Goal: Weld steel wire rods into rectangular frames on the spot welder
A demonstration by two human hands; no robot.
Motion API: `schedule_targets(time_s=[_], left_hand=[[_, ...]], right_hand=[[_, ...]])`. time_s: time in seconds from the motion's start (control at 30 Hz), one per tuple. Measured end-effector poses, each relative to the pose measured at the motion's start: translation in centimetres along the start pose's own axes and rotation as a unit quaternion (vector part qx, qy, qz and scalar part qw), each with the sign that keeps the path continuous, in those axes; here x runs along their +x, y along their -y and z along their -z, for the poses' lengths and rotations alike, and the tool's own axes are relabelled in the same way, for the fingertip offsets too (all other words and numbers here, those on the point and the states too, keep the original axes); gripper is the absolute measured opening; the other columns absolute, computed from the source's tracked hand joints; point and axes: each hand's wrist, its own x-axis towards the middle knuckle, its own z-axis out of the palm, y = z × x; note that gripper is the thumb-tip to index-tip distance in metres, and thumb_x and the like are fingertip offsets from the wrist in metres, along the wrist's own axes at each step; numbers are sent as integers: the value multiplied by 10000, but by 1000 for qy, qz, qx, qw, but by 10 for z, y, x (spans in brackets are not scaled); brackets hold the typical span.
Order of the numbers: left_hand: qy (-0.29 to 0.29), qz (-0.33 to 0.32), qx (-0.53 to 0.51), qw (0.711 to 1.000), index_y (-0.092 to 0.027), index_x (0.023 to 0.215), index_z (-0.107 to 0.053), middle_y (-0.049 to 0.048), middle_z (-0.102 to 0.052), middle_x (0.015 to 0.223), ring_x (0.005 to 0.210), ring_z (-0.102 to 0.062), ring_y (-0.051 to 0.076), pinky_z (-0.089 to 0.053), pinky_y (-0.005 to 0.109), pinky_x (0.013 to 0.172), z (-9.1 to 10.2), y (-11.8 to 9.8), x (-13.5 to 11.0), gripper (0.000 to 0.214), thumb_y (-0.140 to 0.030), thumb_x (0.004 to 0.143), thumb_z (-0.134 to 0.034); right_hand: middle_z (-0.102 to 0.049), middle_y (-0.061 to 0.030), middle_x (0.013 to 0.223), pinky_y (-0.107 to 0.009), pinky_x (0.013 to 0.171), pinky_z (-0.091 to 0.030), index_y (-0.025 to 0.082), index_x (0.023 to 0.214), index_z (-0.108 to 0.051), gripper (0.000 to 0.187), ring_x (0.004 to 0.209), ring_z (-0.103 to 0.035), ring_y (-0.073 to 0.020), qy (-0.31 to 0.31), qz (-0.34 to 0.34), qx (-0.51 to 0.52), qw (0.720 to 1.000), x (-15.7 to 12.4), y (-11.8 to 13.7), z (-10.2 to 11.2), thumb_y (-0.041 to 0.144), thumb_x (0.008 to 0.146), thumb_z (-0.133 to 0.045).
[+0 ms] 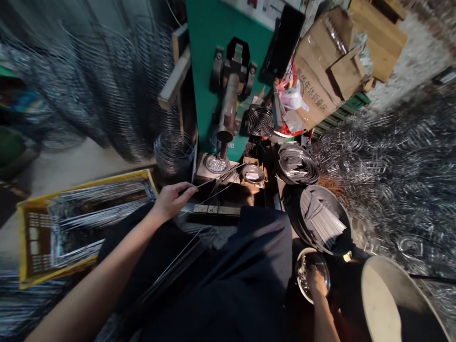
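My left hand (175, 200) is closed, with thumb and fingers pinching a thin metal wire (206, 183). The wire points toward the green press machine (204, 61), over its small work table. On that table sit a round dish of small shiny metal pieces (217, 164) under the press ram (225, 130), and a second dark dish (253, 174). My right hand (317, 281) reaches down into a metal bowl (298, 280) of small dark and shiny pieces beside my right leg. Its fingertips are hidden in the bowl.
A yellow crate (90, 179) of bent wire frames stands at left. On the right are a black basin of flat metal strips (322, 221), a coil of metal strip (298, 164) and a large pale-rimmed tub (381, 304). Wire goods are heaped on both sides.
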Motion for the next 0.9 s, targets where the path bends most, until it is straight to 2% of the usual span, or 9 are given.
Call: schedule_targets(time_s=[0.13,0.23,0.33,0.43,0.57,0.63,0.77,0.83,0.9], left_hand=[[4,-21,10,1000,-146,800,-694,-21,-523,584,551,-440,132,-338,234,549,-9,-4,4,380,-483,869,-532],[12,-43,13,999,-141,816,-693,-18,-537,601,558,-450,128,-341,229,556,-19,-5,6,375,-459,897,-512],[16,-64,18,998,-138,825,-696,-15,-552,614,581,-480,130,-355,223,575,-26,-6,7,370,-450,909,-517],[11,-75,18,997,-133,829,-697,-13,-567,623,593,-503,131,-370,219,590,-28,-7,6,367,-442,915,-520],[9,-75,10,997,-126,838,-699,-3,-603,652,614,-531,132,-385,213,604,-27,-11,3,356,-424,921,-524],[11,-74,7,997,-128,846,-700,-5,-606,654,613,-529,130,-387,210,600,-24,-12,-1,350,-419,925,-522],[3,-74,10,997,-136,847,-699,-16,-591,633,575,-509,118,-378,208,578,-15,-15,-8,340,-413,933,-522],[-10,-78,16,997,-137,844,-696,-21,-576,613,549,-499,113,-373,210,565,-12,-15,-11,334,-407,937,-523],[-26,-85,16,996,-137,853,-692,-17,-589,622,556,-521,116,-383,209,572,-12,-17,-14,321,-398,940,-526]], right_hand=[[-729,-235,963,-420,704,-557,106,1245,-628,434,850,-737,-343,-25,-38,-7,999,7,-7,32,290,919,-408],[-732,-209,1026,-404,770,-536,144,1161,-680,388,910,-718,-336,-57,-2,14,998,10,0,54,291,898,-435],[-739,-189,953,-430,766,-519,164,1028,-713,344,837,-700,-338,-124,56,77,988,7,27,75,350,854,-482],[-730,-164,919,-423,785,-518,167,926,-706,369,851,-674,-320,-180,137,233,946,-4,70,95,481,804,-557],[-710,-94,776,-339,693,-535,157,852,-684,467,719,-663,-240,-65,210,477,851,-30,127,112,613,775,-623],[-708,-82,744,-314,660,-523,157,821,-698,454,697,-664,-231,-16,239,453,859,-45,143,118,605,765,-653],[-690,-51,672,-288,614,-465,186,800,-715,383,657,-645,-223,-35,292,288,911,-71,166,137,558,805,-623],[-656,-32,638,-274,596,-439,189,787,-688,371,622,-609,-200,-42,321,287,902,-81,192,146,542,836,-585],[-634,-20,659,-255,595,-432,188,788,-654,359,622,-579,-175,-27,360,344,867,-89,236,149,522,864,-547]])
